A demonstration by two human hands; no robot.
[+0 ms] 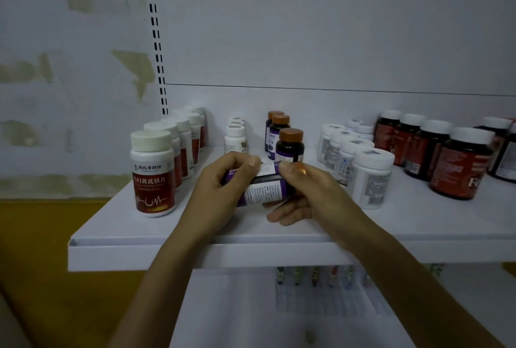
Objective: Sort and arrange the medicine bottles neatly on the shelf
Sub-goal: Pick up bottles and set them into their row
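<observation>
Found purple-label bottle (262,187) lying sideways betw. both hands, low at front of shelf (156,236) (couldn't tell if touching it), just ahead of its matching row. Gripped round base end w/ left hand (223,180); pinched at cap end w/ thumb & forefinger of right hand (310,194), lower fingers spread loosely beneath. Judged task mostly done: counted five rows already running front-to-back, i.e. red-label bottles (152,174) at left, small white bottles (234,138), amber-cap purple row (289,145), white tubs (368,177), dark red-label jars (460,163) at right. Left to do, prob.: stand held one upright at front of amber-cap row, then square up any stragglers. Took all for smooth hard cylinders, prob. plastic, w/ glossy paper labels; ribbed white screw caps on most, shiny amber ones on purple lot; shelf flat, matt white, w/ lipped front edge
</observation>
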